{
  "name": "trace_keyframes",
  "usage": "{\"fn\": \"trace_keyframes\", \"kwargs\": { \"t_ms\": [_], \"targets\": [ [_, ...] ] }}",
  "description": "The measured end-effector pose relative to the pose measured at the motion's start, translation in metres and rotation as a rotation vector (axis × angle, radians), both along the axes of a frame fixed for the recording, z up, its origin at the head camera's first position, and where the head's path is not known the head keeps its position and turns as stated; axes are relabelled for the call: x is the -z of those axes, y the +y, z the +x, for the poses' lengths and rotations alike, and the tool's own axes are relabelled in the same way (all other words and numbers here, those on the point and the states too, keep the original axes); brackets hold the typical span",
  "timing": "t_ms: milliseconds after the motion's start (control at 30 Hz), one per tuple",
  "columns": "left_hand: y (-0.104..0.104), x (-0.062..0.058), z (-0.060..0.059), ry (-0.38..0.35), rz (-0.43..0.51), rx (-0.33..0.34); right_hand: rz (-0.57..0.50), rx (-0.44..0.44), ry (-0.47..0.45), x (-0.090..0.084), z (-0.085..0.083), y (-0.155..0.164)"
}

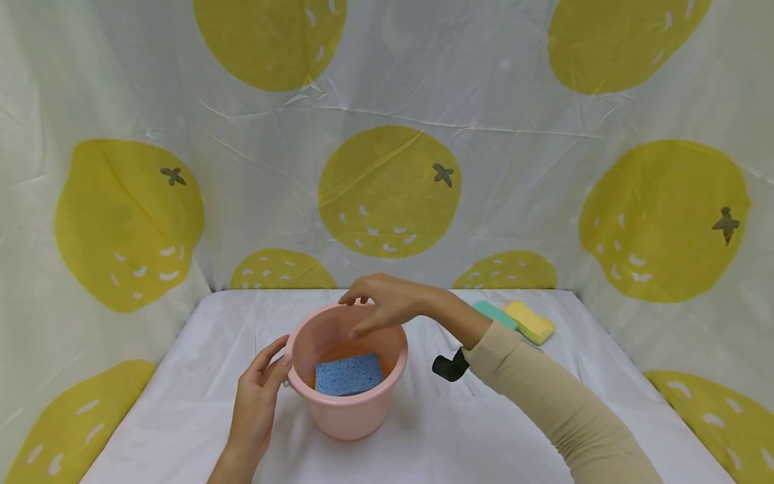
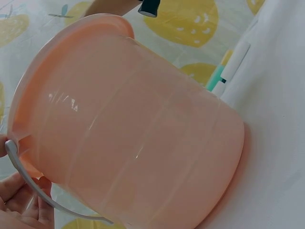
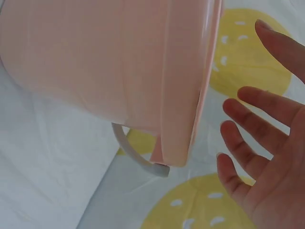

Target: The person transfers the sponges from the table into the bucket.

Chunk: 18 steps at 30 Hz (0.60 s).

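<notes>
A pink bucket point(image 1: 352, 420) stands upright on the white cloth, its grey handle point(image 2: 35, 188) hanging down at the side in the left wrist view. My left hand point(image 1: 256, 400) grips the bucket's rim at its left side, thumb on top and fingers beneath. Inside, at the bottom, lies a blue sponge point(image 1: 349, 375). Over the far part of the bucket's mouth hovers my right hand point(image 1: 387, 306), fingers spread and loosely bent, holding nothing. In the right wrist view, that hand point(image 3: 271, 157) is apart from the rim.
Behind my right forearm, a green sponge point(image 1: 494, 314) and a yellow sponge point(image 1: 529, 322) lie at the back right, partly hidden. A black wrist device point(image 1: 450, 367) sits below my right sleeve. Lemon-printed curtain point(image 1: 514, 202) walls the table point(image 1: 471, 437) at the back and sides.
</notes>
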<state>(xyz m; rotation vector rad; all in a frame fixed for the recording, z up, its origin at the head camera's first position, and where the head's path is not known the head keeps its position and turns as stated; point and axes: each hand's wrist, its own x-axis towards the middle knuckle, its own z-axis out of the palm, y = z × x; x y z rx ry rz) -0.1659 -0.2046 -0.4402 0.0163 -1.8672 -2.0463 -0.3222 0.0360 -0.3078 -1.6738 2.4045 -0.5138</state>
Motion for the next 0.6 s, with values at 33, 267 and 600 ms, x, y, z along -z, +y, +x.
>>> {"fn": "trace_keyframes", "kwargs": {
  "t_ms": [33, 267, 600],
  "targets": [
    [0.0, 0.0, 0.0, 0.002, 0.001, 0.0, -0.003, 0.001, -0.005, 0.0, 0.0, 0.002],
    [0.0, 0.001, 0.0, 0.006, 0.005, -0.008, -0.015, 0.053, -0.026, 0.004, 0.001, 0.021],
    [0.002, 0.0, 0.001, -0.013, 0.013, 0.005, -0.056, 0.139, 0.0, 0.013, -0.002, 0.049]
  ]
}}
